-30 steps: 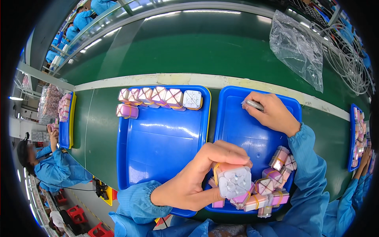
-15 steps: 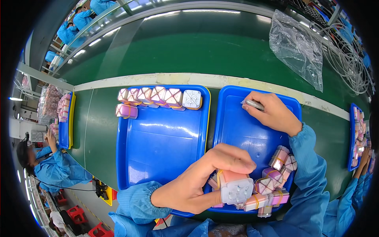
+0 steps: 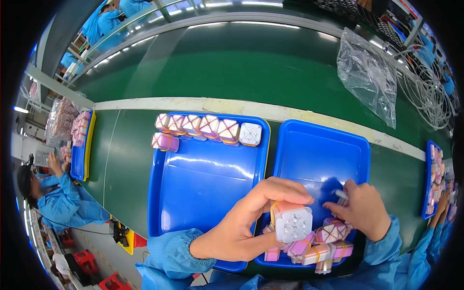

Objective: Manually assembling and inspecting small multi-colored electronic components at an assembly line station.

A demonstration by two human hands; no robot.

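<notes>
My left hand (image 3: 246, 220) grips a pink block bundle (image 3: 284, 209) wound with a yellow band. A clear, bumpy plastic cap (image 3: 294, 224) covers the end turned toward me. My right hand (image 3: 363, 208) is closed in a pinch on a small whitish piece (image 3: 341, 194), too small to identify, above the right blue tray (image 3: 309, 126). Loose pink and purple banded bundles (image 3: 316, 253) lie at that tray's near end, below both hands. In the left blue tray (image 3: 153, 208), several bundles (image 3: 210, 126) stand along the far edge; the rightmost bundle (image 3: 250, 134) has a clear cap.
A green work surface (image 3: 128, 169) lies around the trays, with a pale rail (image 3: 203, 104) behind them. Beyond it are a crumpled clear bag (image 3: 365, 77) and coiled cables (image 3: 425, 92). Filled trays stand at far left (image 3: 87, 150) and far right (image 3: 429, 188). A co-worker (image 3: 63, 193) sits left.
My right hand has come nearer, from the right tray's far part to beside the loose bundles, still pinching something. My left hand keeps its bundle in nearly the same place. The view has shifted slightly.
</notes>
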